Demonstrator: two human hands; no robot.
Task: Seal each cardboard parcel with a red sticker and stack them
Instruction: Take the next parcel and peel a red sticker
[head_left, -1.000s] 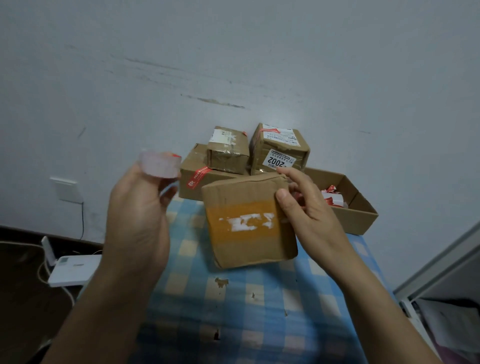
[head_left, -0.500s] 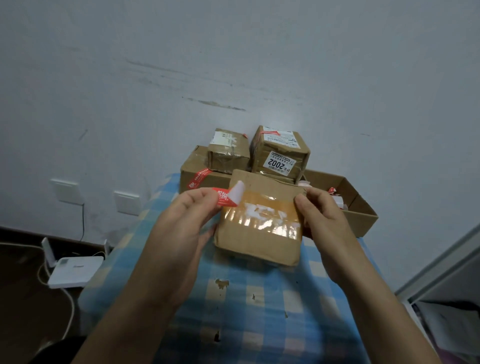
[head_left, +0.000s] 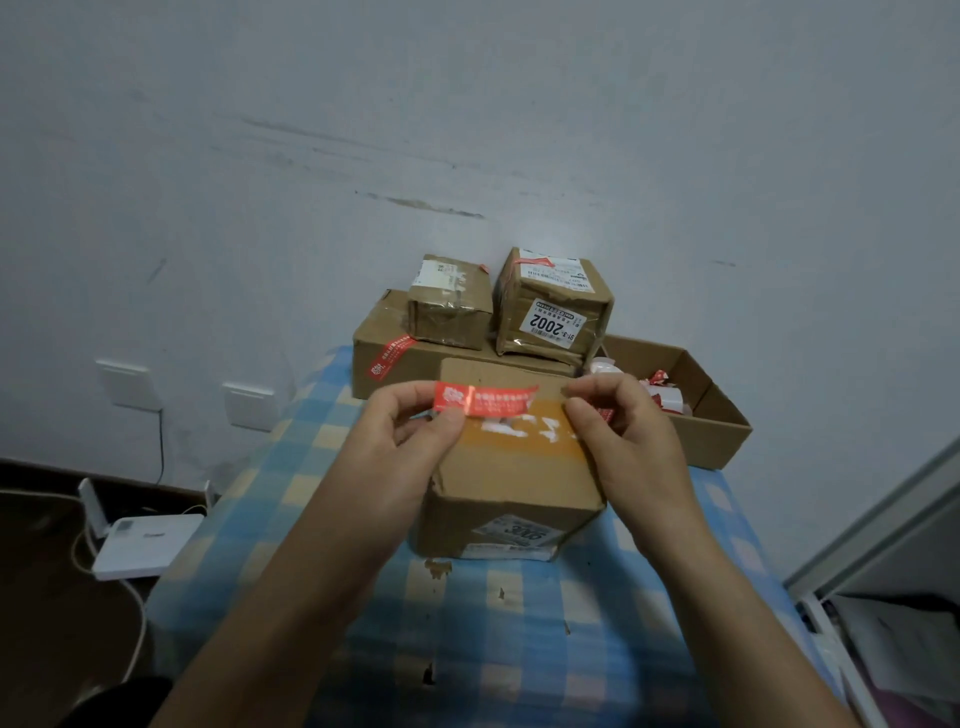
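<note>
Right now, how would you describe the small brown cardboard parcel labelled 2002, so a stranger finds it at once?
At the wall end of the blue checked table lies a wide flat cardboard box. On it sit a low taped parcel and, to its right, yours: the taller parcel, alone bearing a white 2002 label.

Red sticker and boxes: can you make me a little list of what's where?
Red sticker: held over the front parcel's top
Left hand: pinches the sticker's left end
Right hand: pinches a small red scrap
Front parcel: on the checked tablecloth
Behind: small parcel and 2002 parcel on a flat box
Right side: open box holding red-and-white scraps
</note>
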